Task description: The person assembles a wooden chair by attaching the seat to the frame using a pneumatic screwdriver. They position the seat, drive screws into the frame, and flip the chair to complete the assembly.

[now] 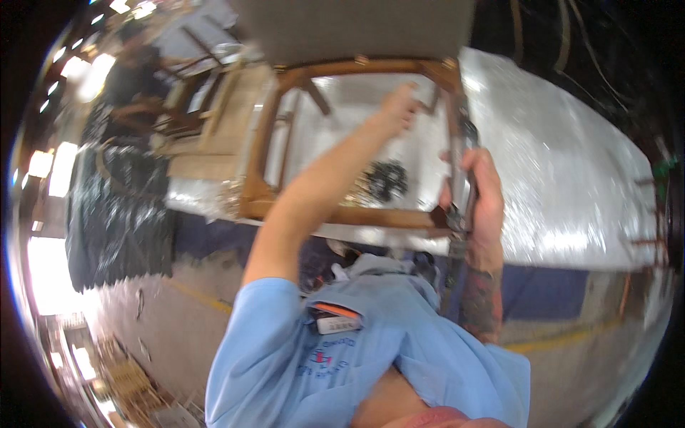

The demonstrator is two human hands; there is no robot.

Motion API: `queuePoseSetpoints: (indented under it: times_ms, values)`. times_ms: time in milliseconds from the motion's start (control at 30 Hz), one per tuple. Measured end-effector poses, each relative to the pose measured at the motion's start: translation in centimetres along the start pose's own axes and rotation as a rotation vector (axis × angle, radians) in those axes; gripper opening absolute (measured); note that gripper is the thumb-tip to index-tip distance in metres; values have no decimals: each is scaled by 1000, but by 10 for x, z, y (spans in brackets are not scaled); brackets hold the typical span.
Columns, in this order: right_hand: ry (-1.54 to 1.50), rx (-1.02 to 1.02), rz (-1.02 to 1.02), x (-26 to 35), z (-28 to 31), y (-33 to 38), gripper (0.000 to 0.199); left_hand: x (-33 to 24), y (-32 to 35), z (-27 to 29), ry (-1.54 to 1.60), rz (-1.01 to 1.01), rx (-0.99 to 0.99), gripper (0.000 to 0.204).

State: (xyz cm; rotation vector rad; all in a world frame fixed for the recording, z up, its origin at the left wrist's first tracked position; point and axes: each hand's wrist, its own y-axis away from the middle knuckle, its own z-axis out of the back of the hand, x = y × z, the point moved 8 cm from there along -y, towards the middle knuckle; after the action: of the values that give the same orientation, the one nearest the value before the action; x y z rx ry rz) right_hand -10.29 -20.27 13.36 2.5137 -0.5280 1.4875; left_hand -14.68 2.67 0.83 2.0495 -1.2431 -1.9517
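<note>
Wood: brown wooden chair frame (265, 150) lies on the worktop, its rails forming an open rectangle; a grey upholstered panel (357, 28) sits at its far end.
Worktop (556, 178): covered in shiny, crinkled silver sheeting that glares white under the lights; a dark blue skirt hangs below its near edge.
Left hand (397, 107): reaches across the middle of the frame toward the far rail, fingers curled; blur hides whether it grips anything, so I cannot tell.
Right hand (484, 192): closed around a slim dark metal tool (467, 178) that runs along the frame's right rail, touching the wood near the near right corner.
Small parts: dark pile of little hardware pieces (387, 178) lies on the sheeting inside the frame, between the two arms.
Label: small white rectangular badge (337, 324) with an orange strip just above it sits on the chest pocket of the light blue shirt (285, 357).
Surroundings: pale wooden boards (214, 121) stacked at the left end of the worktop; a dark patterned cloth (118, 207) hangs further left; another person in dark clothing (135, 78) stands at the far left.
Floor (178, 328): grey concrete with a yellow painted line.
</note>
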Motion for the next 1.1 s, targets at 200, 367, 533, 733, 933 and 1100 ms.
queuePoseSetpoints:
  times_ms: [200, 367, 533, 733, 933, 1100]
  values:
    - [70, -117, 59, 30, 21, 3, 31, -9, -1, -44, 44, -10, 89, 73]
    - [63, -138, 7, 24, 31, -2, 29, -17, -16, -58, 155, -31, -18, 71]
    - [16, -135, -17, 13, 32, -3, 29, -22, -48, -47, 282, -75, -190, 49]
    - [87, -159, -21, 17, 30, -2, 32, -28, -54, -51, 326, -54, -166, 46]
    - [147, -103, -51, 12, 37, -1, 29, -32, -49, -56, 307, -63, -83, 44]
    - [164, -88, -58, 14, 33, 1, 30, -33, -50, -53, 333, -32, -83, 49]
